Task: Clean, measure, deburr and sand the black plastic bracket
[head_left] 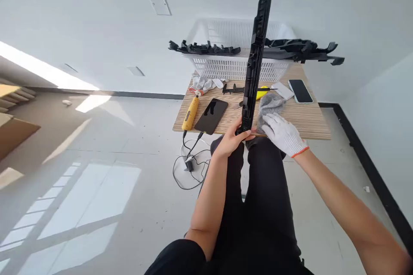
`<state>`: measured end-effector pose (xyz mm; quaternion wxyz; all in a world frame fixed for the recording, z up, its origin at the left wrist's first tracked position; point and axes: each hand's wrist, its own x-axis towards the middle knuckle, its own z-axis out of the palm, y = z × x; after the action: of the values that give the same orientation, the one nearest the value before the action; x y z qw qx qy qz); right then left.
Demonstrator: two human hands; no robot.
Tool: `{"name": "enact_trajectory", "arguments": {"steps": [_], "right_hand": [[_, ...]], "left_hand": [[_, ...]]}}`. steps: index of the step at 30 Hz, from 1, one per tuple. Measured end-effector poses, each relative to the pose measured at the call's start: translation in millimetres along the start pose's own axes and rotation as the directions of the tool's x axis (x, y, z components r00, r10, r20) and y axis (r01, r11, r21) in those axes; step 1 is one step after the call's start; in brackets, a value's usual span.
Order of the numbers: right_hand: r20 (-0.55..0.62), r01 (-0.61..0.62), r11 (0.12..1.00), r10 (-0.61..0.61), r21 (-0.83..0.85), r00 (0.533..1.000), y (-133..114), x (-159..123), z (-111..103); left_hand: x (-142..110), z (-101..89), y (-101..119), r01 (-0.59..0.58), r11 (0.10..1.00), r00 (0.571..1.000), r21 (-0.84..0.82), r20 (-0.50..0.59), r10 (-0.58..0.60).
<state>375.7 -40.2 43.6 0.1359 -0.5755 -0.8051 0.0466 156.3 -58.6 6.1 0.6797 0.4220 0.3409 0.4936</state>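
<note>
My left hand (232,139), bare, is closed around the lower end of a long black plastic trim piece (253,62). The piece stands nearly upright above the table's front edge, its ribbed side with clips facing me. On the right, my right hand (282,132) wears a white knitted glove with an orange cuff. Its fingers are stretched out and a little apart, resting on a crumpled grey cloth (270,105). Behind the trim piece, a black caliper (235,89) and a yellow object (263,91) lie partly hidden.
A white plastic basket (219,68) stands at the back, with black trim pieces (303,49) across its rim. On the wooden table (300,122) lie a yellow corded tool (190,113), a black phone (211,116), a light-cased phone (300,91) and gloves (206,83). Cables (190,163) hang at the front left.
</note>
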Motion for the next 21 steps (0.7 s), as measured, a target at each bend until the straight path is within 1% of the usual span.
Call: {"name": "enact_trajectory", "arguments": {"steps": [1, 3, 5, 6, 7, 8, 9, 12, 14, 16, 18, 19, 21], "right_hand": [[0.032, -0.004, 0.994, 0.008, -0.109, 0.999, 6, -3, -4], [0.158, 0.0, 0.96, 0.046, -0.279, 0.986, 10, -1, -15], [0.289, 0.004, 0.919, 0.119, -0.395, 0.95, 0, 11, -30], [0.329, 0.003, 0.9, 0.157, -0.436, 0.931, -9, 18, -37], [0.346, -0.001, 0.885, 0.183, -0.466, 0.92, -20, 26, -45], [0.34, -0.008, 0.872, 0.2, -0.489, 0.919, -32, 33, -53], [0.316, -0.011, 0.86, 0.199, -0.51, 0.928, -43, 40, -61], [0.238, 0.031, 0.806, 0.137, -0.591, 0.962, -72, 58, -84], [0.231, 0.064, 0.765, 0.112, -0.64, 0.967, -83, 71, -97], [0.265, 0.086, 0.75, 0.123, -0.656, 0.956, -87, 86, -104], [0.305, 0.108, 0.762, 0.122, -0.639, 0.944, -84, 100, -104], [0.32, 0.119, 0.773, 0.113, -0.623, 0.94, -81, 105, -101], [0.328, 0.123, 0.8, 0.096, -0.587, 0.94, -72, 113, -87]], "left_hand": [[3, 2.8, -1, -0.01, 0.999, 1.0, -0.033, -0.023, 0.009], [6, 9.9, -4, -0.022, 0.996, 0.998, -0.089, -0.055, 0.017], [8, 18.6, -8, -0.029, 0.992, 0.998, -0.126, -0.054, 0.022], [8, 22.9, -10, -0.033, 0.99, 0.999, -0.137, -0.044, 0.027], [8, 26.7, -12, -0.038, 0.989, 0.999, -0.145, -0.033, 0.034], [7, 29.4, -14, -0.046, 0.987, 0.999, -0.154, -0.027, 0.042], [7, 30.9, -16, -0.055, 0.985, 0.998, -0.166, -0.03, 0.05], [5, 26.8, -19, -0.068, 0.974, 0.993, -0.217, -0.113, 0.044], [4, 20.0, -19, -0.064, 0.97, 0.988, -0.233, -0.151, 0.029], [2, 14.2, -19, -0.094, 0.968, 0.982, -0.233, -0.182, 0.051], [-1, 11.9, -18, -0.122, 0.965, 0.982, -0.234, -0.171, 0.082], [-2, 12.5, -17, -0.129, 0.963, 0.984, -0.235, -0.151, 0.095], [-4, 16.2, -16, -0.131, 0.96, 0.988, -0.246, -0.112, 0.106]]}}
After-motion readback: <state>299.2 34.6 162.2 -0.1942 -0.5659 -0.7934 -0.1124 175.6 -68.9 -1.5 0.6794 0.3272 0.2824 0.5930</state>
